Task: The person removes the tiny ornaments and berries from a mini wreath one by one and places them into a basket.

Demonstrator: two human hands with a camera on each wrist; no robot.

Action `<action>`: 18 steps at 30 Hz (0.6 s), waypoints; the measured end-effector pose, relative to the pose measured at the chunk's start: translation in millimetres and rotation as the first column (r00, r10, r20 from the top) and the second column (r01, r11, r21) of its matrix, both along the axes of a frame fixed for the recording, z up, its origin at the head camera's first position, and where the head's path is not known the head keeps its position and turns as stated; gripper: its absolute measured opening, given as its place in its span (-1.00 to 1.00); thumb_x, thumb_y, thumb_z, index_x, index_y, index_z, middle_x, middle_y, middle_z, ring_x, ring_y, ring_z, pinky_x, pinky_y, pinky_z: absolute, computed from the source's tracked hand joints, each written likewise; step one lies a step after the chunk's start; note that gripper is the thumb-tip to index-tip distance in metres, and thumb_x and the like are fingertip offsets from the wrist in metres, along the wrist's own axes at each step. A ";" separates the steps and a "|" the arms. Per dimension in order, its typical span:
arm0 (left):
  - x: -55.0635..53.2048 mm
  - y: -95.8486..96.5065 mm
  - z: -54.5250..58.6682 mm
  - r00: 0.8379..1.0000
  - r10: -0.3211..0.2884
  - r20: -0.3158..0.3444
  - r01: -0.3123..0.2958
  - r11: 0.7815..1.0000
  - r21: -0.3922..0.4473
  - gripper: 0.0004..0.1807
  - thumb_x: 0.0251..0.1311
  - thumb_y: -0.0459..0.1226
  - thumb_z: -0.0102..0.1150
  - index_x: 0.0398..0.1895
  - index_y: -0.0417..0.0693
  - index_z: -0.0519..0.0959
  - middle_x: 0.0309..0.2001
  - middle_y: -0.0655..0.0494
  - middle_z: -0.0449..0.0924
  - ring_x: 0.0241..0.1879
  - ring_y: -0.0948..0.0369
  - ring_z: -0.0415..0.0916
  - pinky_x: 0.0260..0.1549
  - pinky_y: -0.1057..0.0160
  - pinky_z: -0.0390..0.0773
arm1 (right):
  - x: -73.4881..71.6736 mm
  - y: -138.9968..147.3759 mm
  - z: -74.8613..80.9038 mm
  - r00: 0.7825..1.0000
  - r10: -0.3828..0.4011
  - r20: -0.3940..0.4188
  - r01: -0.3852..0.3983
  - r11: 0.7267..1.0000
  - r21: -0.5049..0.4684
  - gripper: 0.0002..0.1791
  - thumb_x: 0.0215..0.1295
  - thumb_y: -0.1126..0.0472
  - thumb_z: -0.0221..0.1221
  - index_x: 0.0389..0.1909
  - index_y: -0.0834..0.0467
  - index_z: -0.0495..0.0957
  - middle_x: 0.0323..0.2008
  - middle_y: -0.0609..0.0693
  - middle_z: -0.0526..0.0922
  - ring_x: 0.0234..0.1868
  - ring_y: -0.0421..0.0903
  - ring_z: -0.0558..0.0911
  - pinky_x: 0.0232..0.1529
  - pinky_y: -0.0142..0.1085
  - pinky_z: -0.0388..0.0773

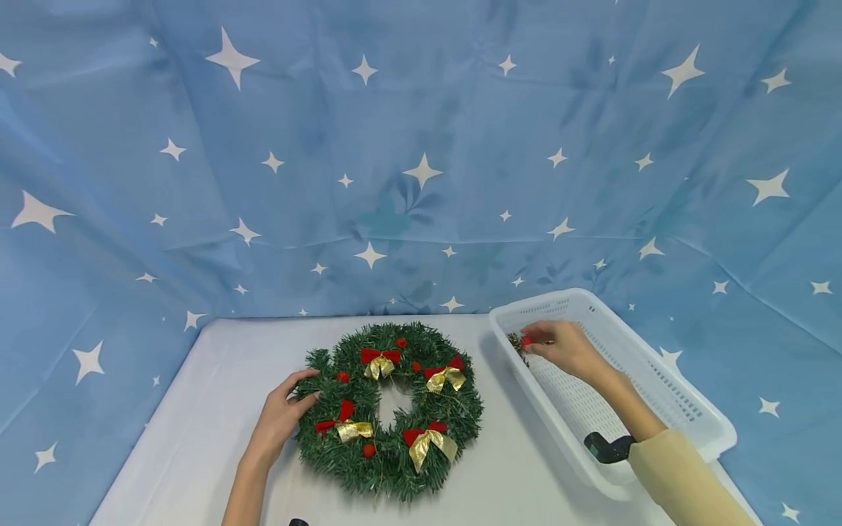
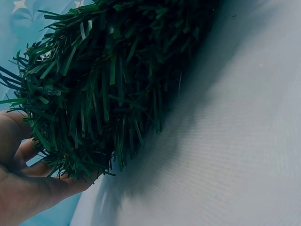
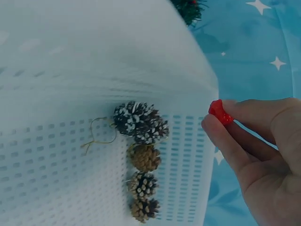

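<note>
A green wreath lies on the white table, decorated with red-and-gold bows and small red berries. At its left edge, my left hand holds the greenery, thumb and fingers on either side of it. Over the far left end of the white basket, my right hand pinches a small red berry between thumb and fingertips. Below it, several pine cones sit in a row along the basket's wall, some white-tipped, one with a gold string loop.
The basket stands on the right side of the table, a short way from the wreath, with raised perforated walls. Behind the table hangs a blue cloth with white stars. A dark wrist strap is on my right arm.
</note>
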State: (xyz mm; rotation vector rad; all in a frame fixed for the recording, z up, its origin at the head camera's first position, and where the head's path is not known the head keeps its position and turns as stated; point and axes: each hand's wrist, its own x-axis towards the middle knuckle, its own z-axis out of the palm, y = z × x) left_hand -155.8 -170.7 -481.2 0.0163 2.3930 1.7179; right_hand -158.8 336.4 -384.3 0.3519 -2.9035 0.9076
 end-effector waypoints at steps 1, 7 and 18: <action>0.4 0.5 -0.3 1.000 0.001 -0.002 -0.001 1.000 0.006 -0.46 0.48 -0.25 0.15 0.49 0.05 0.38 0.64 -0.18 0.00 0.41 -0.29 0.34 0.12 -0.07 0.52 | -0.9 1.6 -2.1 1.000 -0.005 0.005 0.005 1.000 0.000 -0.71 0.29 0.36 0.35 0.01 0.36 0.70 -0.19 0.16 0.81 -0.11 0.14 0.80 -0.17 -0.16 0.73; 1.5 1.5 -0.9 1.000 0.004 -0.005 -0.004 1.000 0.017 -0.47 0.48 -0.27 0.14 0.48 0.04 0.38 0.64 -0.18 -0.01 0.42 -0.30 0.33 0.33 -0.32 0.35 | -6.8 9.0 -15.2 0.999 -0.024 0.026 0.024 1.000 -0.010 -0.74 0.27 0.39 0.35 -0.04 0.40 0.71 -0.15 0.24 0.79 -0.11 0.18 0.79 -0.17 -0.14 0.74; 1.0 1.4 -1.7 1.000 0.005 -0.003 -0.005 1.000 0.012 -0.46 0.48 -0.25 0.15 0.49 0.07 0.38 0.63 -0.16 0.02 0.36 -0.25 0.44 0.29 -0.30 0.39 | -14.6 20.2 -38.1 0.998 -0.027 0.052 0.023 0.997 0.070 -0.80 0.23 0.46 0.30 -0.12 0.41 0.72 -0.21 0.26 0.77 -0.23 0.14 0.77 -0.24 -0.07 0.72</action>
